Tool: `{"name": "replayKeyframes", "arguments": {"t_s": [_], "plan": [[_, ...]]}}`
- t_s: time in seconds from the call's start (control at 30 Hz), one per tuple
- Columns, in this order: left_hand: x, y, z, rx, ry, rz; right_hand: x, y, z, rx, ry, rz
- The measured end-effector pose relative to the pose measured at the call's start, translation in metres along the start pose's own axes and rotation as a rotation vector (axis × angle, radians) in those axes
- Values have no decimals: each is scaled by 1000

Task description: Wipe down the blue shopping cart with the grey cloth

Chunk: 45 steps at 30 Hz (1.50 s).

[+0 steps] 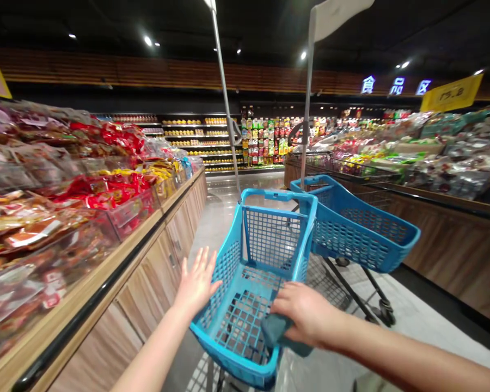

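Note:
A blue plastic shopping cart (265,198) stands in front of me, its grid basket showing bare floor through the holes. My left hand (196,280) is open with fingers spread, at the left outer side of the basket; whether it touches the wall I cannot tell. My right hand (300,310) is closed around a dark green cloth (277,329) at the right rim near the basket's front end. Part of the cloth hangs over that rim, and the fingers hide some of it.
A second blue cart (363,234) stands just to the right. Wood-panelled counters heaped with packaged food (118,190) line the left, with more packages (453,147) on the right. Poles (225,87) rise from the carts. Stocked shelves (204,136) run along the back.

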State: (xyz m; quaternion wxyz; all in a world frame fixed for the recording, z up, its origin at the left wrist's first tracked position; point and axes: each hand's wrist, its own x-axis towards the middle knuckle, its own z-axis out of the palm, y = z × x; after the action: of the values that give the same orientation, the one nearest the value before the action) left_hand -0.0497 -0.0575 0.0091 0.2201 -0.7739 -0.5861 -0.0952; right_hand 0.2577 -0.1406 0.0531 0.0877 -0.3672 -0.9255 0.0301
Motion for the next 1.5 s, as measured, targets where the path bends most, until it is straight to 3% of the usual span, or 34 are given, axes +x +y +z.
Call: {"name": "replayKeyframes", "arguments": {"t_s": [0.1, 0.23, 0.33, 0.5, 0.67, 0.73, 0.83, 0.93, 1.0, 1.07, 1.17, 1.33, 1.43, 1.5], "plan": [[4, 0, 2, -15, 17, 7, 5, 75, -25, -112, 71, 129], [12, -8, 6, -3, 34, 24, 4, 178, -63, -266, 277, 324], [25, -18, 11, 16, 46, 16, -3, 212, -78, -285, 350, 359], [33, -13, -1, 1, -9, -188, -11, 202, -63, -331, 507, 391], [0, 38, -37, -178, -36, -117, -6, 176, -52, -428, 517, 471], [-13, 63, -45, -227, -67, -100, 0, 150, -45, -441, 466, 478], [-21, 89, -48, -258, -103, -102, 13, 91, -23, -381, 366, 384], [-19, 92, -44, -224, -118, -174, 29, 39, 3, -299, 313, 254], [-17, 81, -42, -186, -137, -241, 38, 23, 9, -269, 270, 197], [-14, 65, -41, -171, -172, -266, 40, 23, 4, -269, 227, 148], [-11, 41, -39, -183, -226, -251, 31, 44, -14, -302, 204, 135], [-6, 22, -30, -216, -250, -228, -21, 96, -53, -291, 279, 111], [-4, 19, -25, -235, -245, -214, -57, 128, -93, -303, 421, 325], [-3, 19, -23, -231, -242, -217, -71, 144, -127, -302, 603, 498]]}}
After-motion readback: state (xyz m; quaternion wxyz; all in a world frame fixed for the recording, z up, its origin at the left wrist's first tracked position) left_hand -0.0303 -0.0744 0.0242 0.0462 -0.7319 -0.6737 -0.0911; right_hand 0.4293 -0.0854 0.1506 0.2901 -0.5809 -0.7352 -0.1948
